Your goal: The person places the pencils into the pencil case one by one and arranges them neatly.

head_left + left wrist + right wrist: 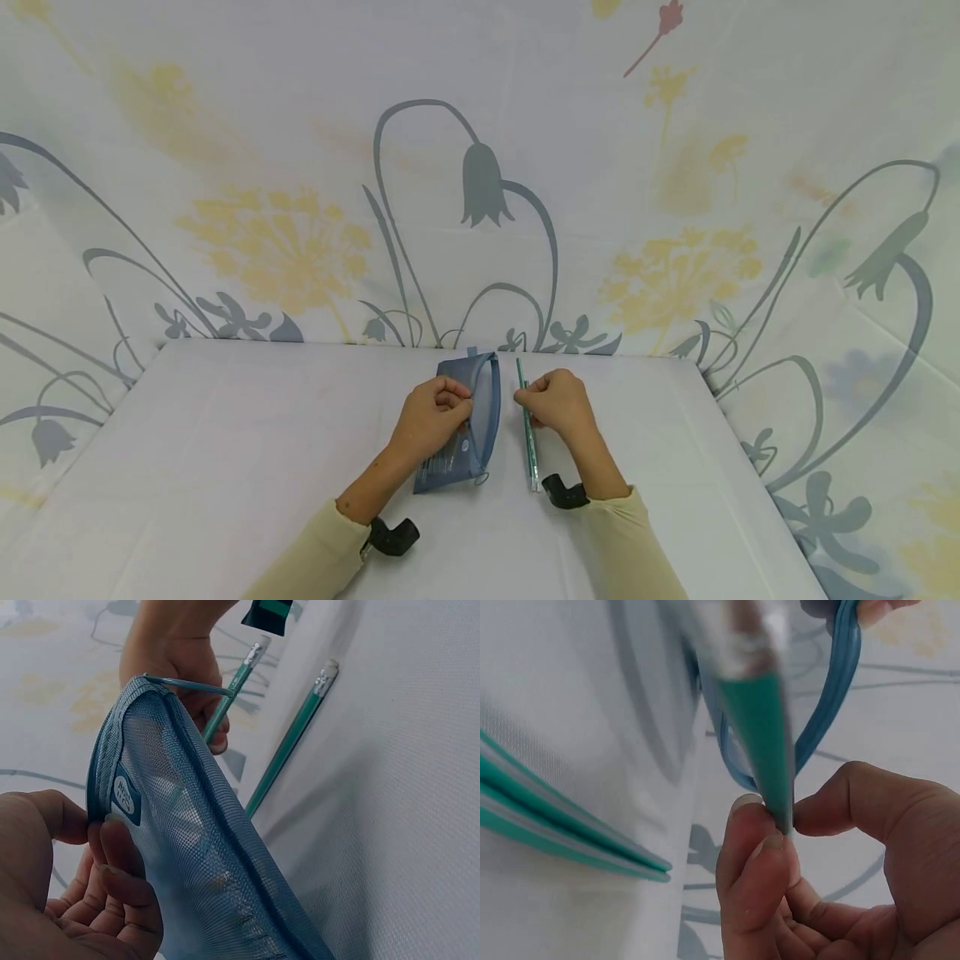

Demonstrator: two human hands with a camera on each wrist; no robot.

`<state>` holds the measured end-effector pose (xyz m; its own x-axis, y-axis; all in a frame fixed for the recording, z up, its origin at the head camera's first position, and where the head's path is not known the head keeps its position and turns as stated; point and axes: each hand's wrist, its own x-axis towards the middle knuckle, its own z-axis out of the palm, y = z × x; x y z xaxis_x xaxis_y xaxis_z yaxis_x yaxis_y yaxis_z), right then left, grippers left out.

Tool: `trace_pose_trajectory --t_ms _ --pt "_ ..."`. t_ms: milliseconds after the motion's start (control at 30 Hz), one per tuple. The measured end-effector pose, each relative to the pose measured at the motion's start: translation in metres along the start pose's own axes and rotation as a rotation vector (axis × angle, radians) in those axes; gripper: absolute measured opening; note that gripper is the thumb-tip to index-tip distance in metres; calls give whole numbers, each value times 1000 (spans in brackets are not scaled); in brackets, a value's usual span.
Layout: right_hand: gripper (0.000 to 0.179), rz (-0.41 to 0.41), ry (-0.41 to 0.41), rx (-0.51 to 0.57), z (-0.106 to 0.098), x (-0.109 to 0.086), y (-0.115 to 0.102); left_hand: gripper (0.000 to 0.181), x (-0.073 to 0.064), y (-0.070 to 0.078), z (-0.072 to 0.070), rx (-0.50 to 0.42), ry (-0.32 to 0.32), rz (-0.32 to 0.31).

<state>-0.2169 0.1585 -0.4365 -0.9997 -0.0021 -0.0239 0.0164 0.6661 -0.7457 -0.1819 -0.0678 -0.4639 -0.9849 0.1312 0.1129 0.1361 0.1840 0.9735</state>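
Note:
A blue mesh zip pouch [448, 462] is held tilted up off the table, its mouth gaping toward the right. My left hand [431, 419] pinches the edge of that mouth between thumb and fingers, beside a small label [126, 796]. Just right of the pouch, my right hand [561, 406] pinches a green pencil [759, 735] between thumb and fingertips. The pencil's silver ferrule and eraser end point back toward me. Below it, at least one more green pencil [292, 735] lies on the table. Its far end is hidden behind the pouch in the left wrist view.
The table [247, 450] has a white cover. Behind it and at both sides hangs a pale cloth [322, 167] printed with grey and yellow flowers. A black wrist mount [395, 537] sits on the left forearm, and another mount [564, 492] on the right.

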Motion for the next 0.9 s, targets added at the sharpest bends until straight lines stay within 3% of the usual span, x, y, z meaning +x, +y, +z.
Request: trace_pose_trajectory --t_ms 133,400,900 --pt "11 0 -15 66 3 -1 -2 15 0 0 0 4 1 5" --pt "12 23 -98 301 10 -3 -9 16 0 1 0 12 -3 11" --pt "22 106 -43 504 35 -1 -11 17 0 1 1 -1 -54 -3"
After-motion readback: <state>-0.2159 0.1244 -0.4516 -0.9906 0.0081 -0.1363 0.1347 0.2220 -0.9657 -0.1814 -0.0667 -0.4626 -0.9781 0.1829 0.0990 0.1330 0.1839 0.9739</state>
